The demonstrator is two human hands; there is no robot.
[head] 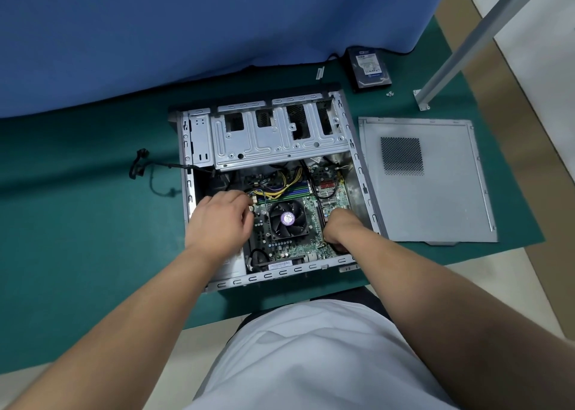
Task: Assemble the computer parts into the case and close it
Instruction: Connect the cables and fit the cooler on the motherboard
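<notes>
Head view: motherboard (295,219) seated in case (199,148); hard drive (368,67) and side panel (441,198) remain on counter (77,191). Left hand (217,223) and right hand (339,226) curl inside; grip undeterminable.

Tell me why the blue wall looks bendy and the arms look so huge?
In the head view, the wide-angle lens curves the blue partition near the edges and stretches whatever is closest, so the forearms balloon while the left hand, right hand and case look small; focus is soft.

white shirt (311,356), bare forearms, no gloves
</notes>
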